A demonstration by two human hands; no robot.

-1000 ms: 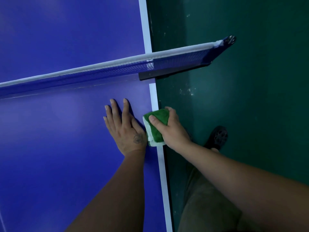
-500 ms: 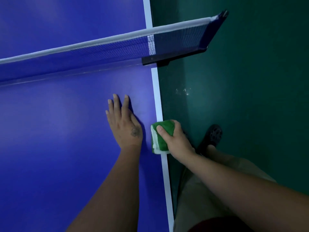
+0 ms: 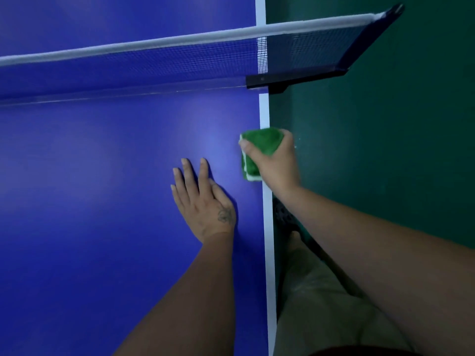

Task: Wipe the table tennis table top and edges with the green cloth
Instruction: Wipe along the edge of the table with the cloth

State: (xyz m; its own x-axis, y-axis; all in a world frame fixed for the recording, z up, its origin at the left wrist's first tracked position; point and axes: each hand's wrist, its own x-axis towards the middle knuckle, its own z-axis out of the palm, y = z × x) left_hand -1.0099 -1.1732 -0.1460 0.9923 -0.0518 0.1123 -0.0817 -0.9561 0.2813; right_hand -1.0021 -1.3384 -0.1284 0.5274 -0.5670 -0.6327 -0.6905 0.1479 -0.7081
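The blue table tennis table [image 3: 102, 176] fills the left of the view, with a white line [image 3: 267, 253] along its right edge. A folded green cloth [image 3: 259, 145] sits over that edge, a little short of the net. My right hand [image 3: 276, 163] grips the cloth, thumb on top and fingers wrapped over the table's side. My left hand [image 3: 203, 201] rests flat on the blue top, fingers straight, to the left of and nearer than the cloth.
The net [image 3: 154, 60] with its white top band crosses the table ahead; its dark clamp post [image 3: 282, 82] juts past the edge. Green floor [image 3: 385, 150] lies to the right. My leg and a dark shoe [image 3: 282, 214] stand beside the table's edge.
My right hand has slid the cloth forward along the edge toward the net, now ahead of my left hand. The left hand stays flat on the top.
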